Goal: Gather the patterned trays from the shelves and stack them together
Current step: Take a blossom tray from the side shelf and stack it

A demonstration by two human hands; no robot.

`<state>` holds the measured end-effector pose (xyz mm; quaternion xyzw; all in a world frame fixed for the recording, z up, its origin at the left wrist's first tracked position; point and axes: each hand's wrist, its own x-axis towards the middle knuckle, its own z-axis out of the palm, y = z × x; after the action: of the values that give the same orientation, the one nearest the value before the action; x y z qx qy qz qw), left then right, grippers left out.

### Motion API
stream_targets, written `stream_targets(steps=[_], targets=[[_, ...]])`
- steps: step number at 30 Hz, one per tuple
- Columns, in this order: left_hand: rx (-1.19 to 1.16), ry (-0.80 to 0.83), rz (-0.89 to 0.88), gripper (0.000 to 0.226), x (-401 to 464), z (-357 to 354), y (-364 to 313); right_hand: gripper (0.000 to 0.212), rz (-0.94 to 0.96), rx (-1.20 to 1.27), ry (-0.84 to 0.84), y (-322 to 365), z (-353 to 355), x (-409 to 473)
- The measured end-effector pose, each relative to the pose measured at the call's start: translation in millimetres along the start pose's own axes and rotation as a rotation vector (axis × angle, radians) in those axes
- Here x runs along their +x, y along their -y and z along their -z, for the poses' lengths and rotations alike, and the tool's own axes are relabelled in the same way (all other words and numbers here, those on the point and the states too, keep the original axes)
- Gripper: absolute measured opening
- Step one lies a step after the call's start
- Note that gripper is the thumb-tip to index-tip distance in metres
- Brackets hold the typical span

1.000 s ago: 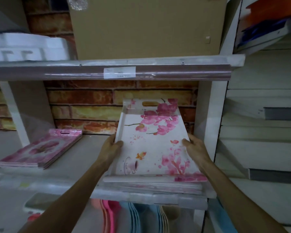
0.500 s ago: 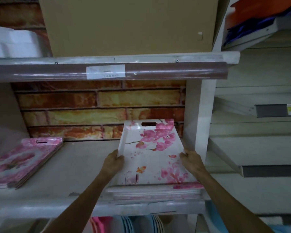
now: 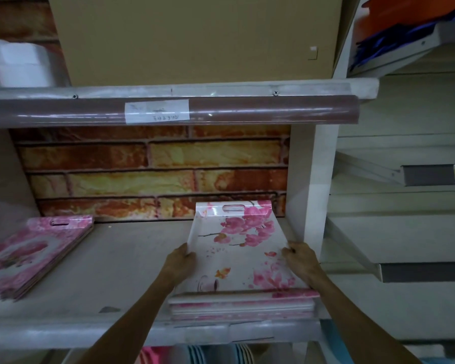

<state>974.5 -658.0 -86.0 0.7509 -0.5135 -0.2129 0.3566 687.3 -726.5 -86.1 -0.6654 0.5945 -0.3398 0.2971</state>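
Lowered tray (image 3: pixel 237 248), two hands (image 3: pixel 180 264) gripping

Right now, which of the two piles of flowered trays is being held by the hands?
The right pile, topped by the white blossom tray, gripped by left hand and right hand. The pinker left pile lies untouched.

two bare forearms, no sleeves, left grip (image 3: pixel 180 264) & right grip (image 3: pixel 301 261) ungloved, no rings

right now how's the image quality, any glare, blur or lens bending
Head view: dim, flat light; glare streaks on the brown shelf strip; wide-angle bending bows the shelf edges; the pink tray stack at left is smeared, while the floral tray and both hands stay fairly sharp.
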Motion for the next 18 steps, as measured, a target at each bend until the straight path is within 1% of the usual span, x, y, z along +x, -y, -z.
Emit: stream_targets(steps=[8,12,14,16,18], targets=[[0.084,0.011,0.000,0.041,3.4,-3.4,5.6,0.026,0.034,-0.042,-0.024,-10.6,-9.5,7.6],[0.079,0.016,0.002,0.040,-1.9,1.6,4.5,0.023,0.035,-0.050,0.009,-9.2,-9.1,9.9],[0.044,-0.060,-0.044,0.036,-7.6,8.3,-0.5,0.021,0.058,-0.038,0.020,-4.5,-3.0,8.4],[-0.030,-0.175,-0.137,0.032,-14.2,17.1,-6.9,0.025,0.122,-0.028,-0.007,2.3,6.1,8.8],[-0.119,-0.254,-0.207,0.027,-18.3,26.6,-12.7,0.027,0.210,-0.012,-0.050,12.9,15.6,10.1]])
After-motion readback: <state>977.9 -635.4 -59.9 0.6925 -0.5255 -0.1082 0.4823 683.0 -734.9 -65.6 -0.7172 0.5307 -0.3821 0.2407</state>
